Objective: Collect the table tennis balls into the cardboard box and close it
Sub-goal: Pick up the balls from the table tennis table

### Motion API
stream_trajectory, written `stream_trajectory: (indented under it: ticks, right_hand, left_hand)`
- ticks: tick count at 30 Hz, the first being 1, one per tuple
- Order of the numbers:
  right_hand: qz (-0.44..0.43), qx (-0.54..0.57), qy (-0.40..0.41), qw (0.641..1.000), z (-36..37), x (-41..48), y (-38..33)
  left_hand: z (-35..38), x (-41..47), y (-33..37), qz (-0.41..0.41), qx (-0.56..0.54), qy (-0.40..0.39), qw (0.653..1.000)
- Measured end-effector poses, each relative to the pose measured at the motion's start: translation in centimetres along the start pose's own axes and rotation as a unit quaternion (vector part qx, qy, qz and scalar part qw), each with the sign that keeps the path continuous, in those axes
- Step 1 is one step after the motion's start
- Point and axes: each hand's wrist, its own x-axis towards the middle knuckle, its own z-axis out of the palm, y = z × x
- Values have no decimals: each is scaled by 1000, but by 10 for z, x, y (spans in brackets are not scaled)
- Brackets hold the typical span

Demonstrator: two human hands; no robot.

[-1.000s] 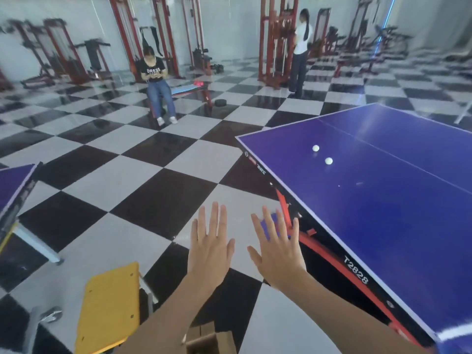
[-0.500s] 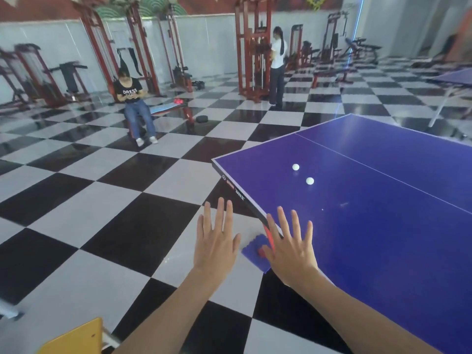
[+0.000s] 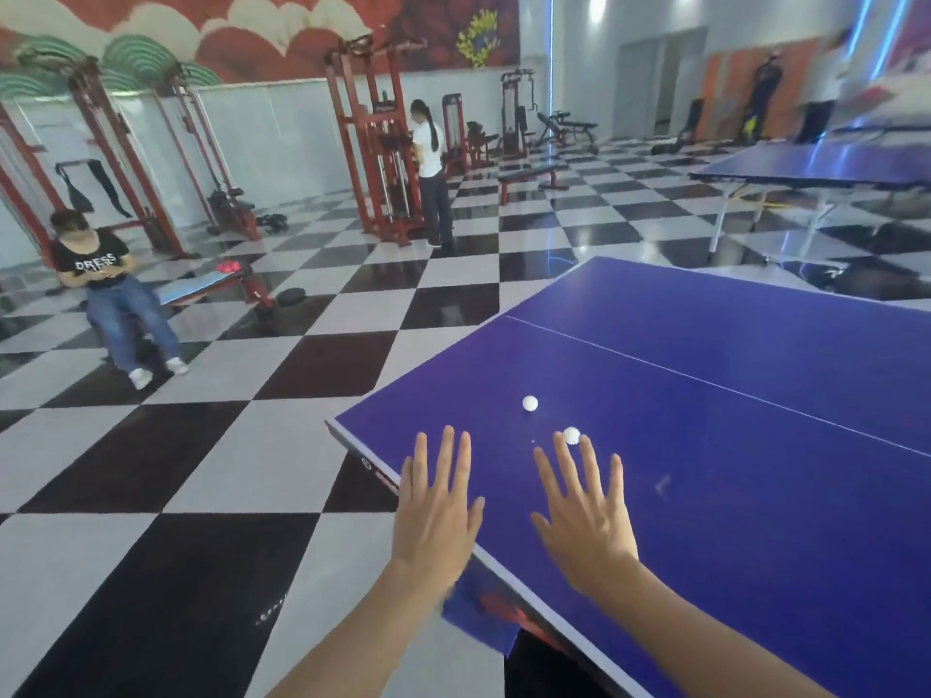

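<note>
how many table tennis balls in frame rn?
2. Both lie on the blue table: the farther ball sits further up the table; the nearer ball is at the tips of the right hand fingers, contact unclear. Others may be out of view.

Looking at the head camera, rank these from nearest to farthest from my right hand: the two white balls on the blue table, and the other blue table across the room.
1. The near ball, at the right hand's fingertips; I cannot tell whether they touch.
2. The second ball, farther ahead and slightly to the left.
3. The other blue table, across the floor at far right.
</note>
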Motion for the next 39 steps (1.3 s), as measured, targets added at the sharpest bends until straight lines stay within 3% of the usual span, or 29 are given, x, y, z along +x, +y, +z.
stream_trajectory:
  ticks: [6,13,24,39]
  right_hand:
    - [40,-15,-25,999,28,65,30]
    - [78,-16,-47,996,82,168,62]
    - [133,7,-141,981,157,257,92]
    - [305,61,-287,906,218,302,69]
  left_hand:
    - [29,103,9,65,-21,-6,998]
    - [75,205,3,86,-8,-12,996]
    - [143,338,7,166,-9,-84,983]
    - [232,449,26,353,9,-180,918]
